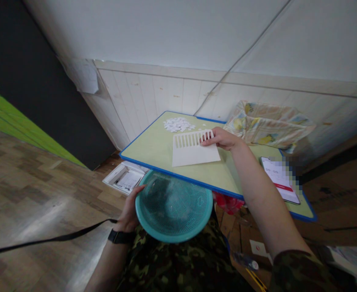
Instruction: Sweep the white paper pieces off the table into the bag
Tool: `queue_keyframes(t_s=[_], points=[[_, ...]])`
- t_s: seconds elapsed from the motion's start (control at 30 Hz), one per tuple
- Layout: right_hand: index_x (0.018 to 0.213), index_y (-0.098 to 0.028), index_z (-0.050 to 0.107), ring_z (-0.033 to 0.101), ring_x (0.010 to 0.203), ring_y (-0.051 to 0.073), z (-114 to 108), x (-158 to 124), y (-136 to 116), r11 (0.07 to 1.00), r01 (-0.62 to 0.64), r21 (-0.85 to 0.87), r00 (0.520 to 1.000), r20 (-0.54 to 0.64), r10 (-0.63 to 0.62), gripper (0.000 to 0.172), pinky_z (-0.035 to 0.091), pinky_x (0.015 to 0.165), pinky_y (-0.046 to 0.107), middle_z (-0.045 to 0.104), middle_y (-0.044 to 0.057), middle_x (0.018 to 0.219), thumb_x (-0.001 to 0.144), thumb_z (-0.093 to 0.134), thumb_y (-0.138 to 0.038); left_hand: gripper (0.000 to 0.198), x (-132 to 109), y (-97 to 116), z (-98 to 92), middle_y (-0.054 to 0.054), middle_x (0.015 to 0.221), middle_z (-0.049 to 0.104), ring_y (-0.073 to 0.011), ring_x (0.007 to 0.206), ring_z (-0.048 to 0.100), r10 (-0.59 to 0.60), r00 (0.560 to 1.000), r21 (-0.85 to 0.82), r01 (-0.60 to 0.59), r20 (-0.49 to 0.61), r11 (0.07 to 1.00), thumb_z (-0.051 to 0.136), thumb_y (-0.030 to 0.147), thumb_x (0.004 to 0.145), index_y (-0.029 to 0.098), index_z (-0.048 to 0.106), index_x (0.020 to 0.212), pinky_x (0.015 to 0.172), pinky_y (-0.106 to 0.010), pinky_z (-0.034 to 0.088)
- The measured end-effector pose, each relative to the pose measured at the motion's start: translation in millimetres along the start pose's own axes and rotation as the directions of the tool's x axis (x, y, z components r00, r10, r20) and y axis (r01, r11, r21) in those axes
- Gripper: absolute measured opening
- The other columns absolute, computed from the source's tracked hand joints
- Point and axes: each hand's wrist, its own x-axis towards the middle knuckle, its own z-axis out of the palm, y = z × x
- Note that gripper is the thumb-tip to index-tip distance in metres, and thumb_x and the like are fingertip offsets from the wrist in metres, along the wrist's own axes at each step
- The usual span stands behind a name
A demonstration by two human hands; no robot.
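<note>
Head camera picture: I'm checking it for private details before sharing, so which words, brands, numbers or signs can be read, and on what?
No text can be read.
Smartphone screen: too small, partly pixelated.
Paper in the open white box: print too small.
White card with a red mark: too blurred.
Cardboard at right: faint marks, too blurred.

Kinda dim overall, soft shadows, glare streaking the floor lower left, wide-angle stretch toward the edges, pixelated patch right.
</note>
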Motion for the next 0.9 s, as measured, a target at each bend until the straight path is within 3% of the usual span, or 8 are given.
queue_keyframes(t_s=[0.23, 0.4, 0.53, 0.63, 0.7, 0.77, 0.9], points=[[0.083, -0.015, 0.083, 0.075, 0.074, 0.020, 4, -1, -2, 0.999, -0.035, 0.012, 0.997, 0.070, 0.034, 0.041, 0.059, 0.071, 0.030, 0.083, 0.006, 0.084, 0.054, 0.103, -0.036, 0.023, 2, 0, 0.9, -0.008, 0.077, 0.084, -0.0294, 0.071, 0.081, -0.001, 0.997, 0.031, 0.003, -0.072, 1.000, 0.075, 0.028, 0.089, 0.018, 0.083, 0.109, 0.080, -0.044, 0.068], [0.085, -0.015, 0.083, 0.075, 0.075, 0.020, 1, -3, -1, 1.000, -0.023, 0.015, 0.998, 0.058, 0.022, 0.041, 0.060, 0.075, 0.034, 0.083, 0.006, 0.086, 0.056, 0.102, -0.037, 0.020, 3, -1, 0.7, -0.009, 0.077, 0.084, -0.0292, 0.069, 0.081, -0.003, 0.997, 0.030, 0.005, -0.072, 1.000, 0.076, 0.028, 0.089, 0.019, 0.083, 0.104, 0.080, -0.044, 0.069], [0.087, -0.016, 0.083, 0.077, 0.084, 0.025, -7, 5, 6, 0.997, 0.048, 0.053, 0.992, -0.123, -0.041, 0.047, 0.062, 0.081, 0.037, 0.084, 0.009, 0.094, 0.052, 0.104, -0.039, 0.022, 4, -2, -1.0, -0.009, 0.079, 0.085, -0.0292, 0.071, 0.081, 0.004, 0.998, 0.021, -0.003, -0.060, 1.000, 0.076, 0.027, 0.088, 0.019, 0.083, 0.107, 0.078, -0.043, 0.069], [0.095, -0.017, 0.082, 0.077, 0.092, 0.028, -15, 13, 13, 0.990, 0.119, 0.070, 0.933, -0.350, -0.087, 0.056, 0.062, 0.084, 0.040, 0.084, 0.011, 0.101, 0.052, 0.103, -0.043, 0.027, 5, -2, -2.9, -0.011, 0.085, 0.086, -0.0314, 0.078, 0.083, 0.008, 0.998, 0.021, -0.007, -0.057, 1.000, 0.076, 0.027, 0.088, 0.019, 0.082, 0.113, 0.082, -0.045, 0.069], [0.100, -0.017, 0.080, 0.076, 0.093, 0.029, -19, 16, 18, 0.993, 0.108, 0.041, 0.895, -0.440, -0.079, 0.061, 0.062, 0.083, 0.042, 0.084, 0.011, 0.102, 0.052, 0.103, -0.046, 0.028, 4, -2, -2.8, -0.011, 0.086, 0.086, -0.0322, 0.080, 0.083, 0.009, 0.998, 0.027, -0.007, -0.064, 1.000, 0.076, 0.028, 0.087, 0.019, 0.082, 0.113, 0.084, -0.046, 0.069], [0.102, -0.017, 0.079, 0.076, 0.090, 0.029, -21, 18, 21, 0.998, 0.069, 0.006, 0.887, -0.459, -0.059, 0.063, 0.062, 0.080, 0.042, 0.083, 0.010, 0.100, 0.052, 0.102, -0.048, 0.026, 4, -2, -1.5, -0.010, 0.083, 0.086, -0.0326, 0.080, 0.083, 0.005, 0.998, 0.030, -0.004, -0.065, 1.000, 0.076, 0.028, 0.087, 0.019, 0.082, 0.110, 0.085, -0.047, 0.069], [0.097, -0.017, 0.079, 0.073, 0.084, 0.026, -19, 18, 22, 0.999, 0.038, -0.025, 0.918, -0.394, -0.045, 0.062, 0.060, 0.073, 0.038, 0.082, 0.009, 0.096, 0.049, 0.104, -0.049, 0.017, 1, 0, 3.2, -0.009, 0.075, 0.083, -0.0307, 0.073, 0.081, 0.002, 0.997, 0.036, 0.001, -0.077, 0.999, 0.076, 0.027, 0.088, 0.018, 0.082, 0.101, 0.082, -0.045, 0.069]])
